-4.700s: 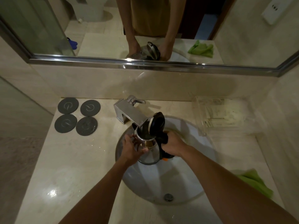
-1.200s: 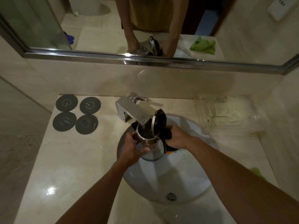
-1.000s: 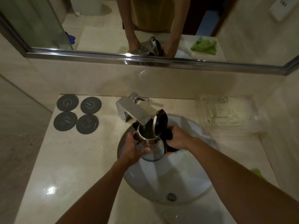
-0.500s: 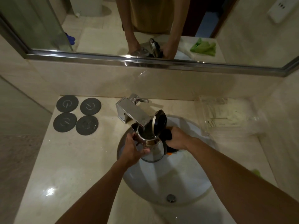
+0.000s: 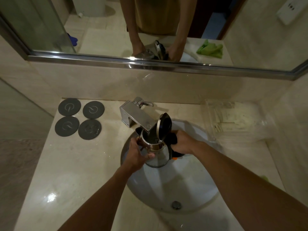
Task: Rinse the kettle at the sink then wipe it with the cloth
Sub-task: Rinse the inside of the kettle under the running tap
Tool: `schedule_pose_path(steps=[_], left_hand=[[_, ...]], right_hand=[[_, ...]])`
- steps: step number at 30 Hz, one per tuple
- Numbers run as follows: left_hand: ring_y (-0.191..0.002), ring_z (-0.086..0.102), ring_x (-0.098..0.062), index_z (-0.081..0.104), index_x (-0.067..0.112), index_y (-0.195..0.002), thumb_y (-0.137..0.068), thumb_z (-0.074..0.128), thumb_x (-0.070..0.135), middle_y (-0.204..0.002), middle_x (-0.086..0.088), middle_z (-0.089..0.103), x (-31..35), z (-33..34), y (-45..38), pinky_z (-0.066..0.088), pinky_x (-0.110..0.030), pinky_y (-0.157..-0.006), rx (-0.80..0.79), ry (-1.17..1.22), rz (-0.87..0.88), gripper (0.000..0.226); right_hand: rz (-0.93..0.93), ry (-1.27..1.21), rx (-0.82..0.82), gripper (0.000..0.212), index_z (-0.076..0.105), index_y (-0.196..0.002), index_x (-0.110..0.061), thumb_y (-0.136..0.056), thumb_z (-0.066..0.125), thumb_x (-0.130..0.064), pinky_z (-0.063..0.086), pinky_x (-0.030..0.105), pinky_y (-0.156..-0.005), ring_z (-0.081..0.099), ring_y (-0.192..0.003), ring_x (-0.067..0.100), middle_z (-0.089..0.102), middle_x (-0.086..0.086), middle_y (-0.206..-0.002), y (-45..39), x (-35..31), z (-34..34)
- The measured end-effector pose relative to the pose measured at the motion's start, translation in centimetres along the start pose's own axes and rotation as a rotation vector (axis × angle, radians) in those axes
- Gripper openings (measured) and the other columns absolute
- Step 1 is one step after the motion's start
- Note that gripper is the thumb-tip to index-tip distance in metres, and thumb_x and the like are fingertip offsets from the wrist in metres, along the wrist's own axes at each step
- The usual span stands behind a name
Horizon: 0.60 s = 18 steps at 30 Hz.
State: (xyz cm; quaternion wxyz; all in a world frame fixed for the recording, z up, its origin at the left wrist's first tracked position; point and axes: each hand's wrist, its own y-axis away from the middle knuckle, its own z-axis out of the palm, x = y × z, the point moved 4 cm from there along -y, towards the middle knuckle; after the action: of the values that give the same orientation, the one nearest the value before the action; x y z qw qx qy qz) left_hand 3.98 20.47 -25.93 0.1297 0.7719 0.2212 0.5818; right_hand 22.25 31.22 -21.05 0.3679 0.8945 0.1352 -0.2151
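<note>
Over one sink, two hands' fingers grip one open-lidded kettle: left hand its body, right hand its handle.

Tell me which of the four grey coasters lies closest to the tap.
The back right coaster, in the row by the wall: it lies nearest the tap. The front right one sits slightly farther forward; the two left ones lie farther left.
</note>
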Motion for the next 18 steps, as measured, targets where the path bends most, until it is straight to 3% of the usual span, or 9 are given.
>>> schedule_pose_path(steps=[13, 15, 18], left_hand=[[-0.125, 0.045, -0.024, 0.029, 0.031, -0.120, -0.065, 0.084, 0.018, -0.131, -0.006, 0.044, 0.20, 0.00, 0.12, 0.043, -0.045, -0.104, 0.006, 0.007, 0.018, 0.079], [-0.124, 0.046, -0.024, 0.028, 0.032, -0.119, -0.065, 0.084, 0.018, -0.130, -0.006, 0.045, 0.16, 0.01, 0.11, 0.044, -0.045, -0.104, 0.009, 0.004, 0.019, 0.079], [-0.124, 0.047, -0.023, 0.028, 0.034, -0.119, -0.064, 0.085, 0.020, -0.130, -0.004, 0.048, 0.14, 0.00, 0.13, 0.044, -0.045, -0.104, 0.007, 0.000, 0.016, 0.080]], right_hand=[[0.000, -0.002, -0.007, 0.008, 0.063, -0.091, -0.016, -0.089, 0.061, -0.008, 0.054, 0.042, -0.085, 0.064, -0.089, 0.030, 0.065, 0.006, -0.085, 0.03, -0.23, -0.08], [0.003, 0.002, -0.010, 0.013, 0.061, -0.086, -0.021, -0.088, 0.061, -0.009, 0.055, 0.044, -0.085, 0.064, -0.088, 0.029, 0.065, 0.006, -0.084, -0.08, -0.07, -0.02], [0.012, -0.011, -0.008, 0.011, 0.064, -0.093, -0.016, -0.085, 0.062, -0.009, 0.057, 0.049, -0.087, 0.066, -0.089, 0.031, 0.069, 0.013, -0.091, -0.25, 0.22, 0.12]])
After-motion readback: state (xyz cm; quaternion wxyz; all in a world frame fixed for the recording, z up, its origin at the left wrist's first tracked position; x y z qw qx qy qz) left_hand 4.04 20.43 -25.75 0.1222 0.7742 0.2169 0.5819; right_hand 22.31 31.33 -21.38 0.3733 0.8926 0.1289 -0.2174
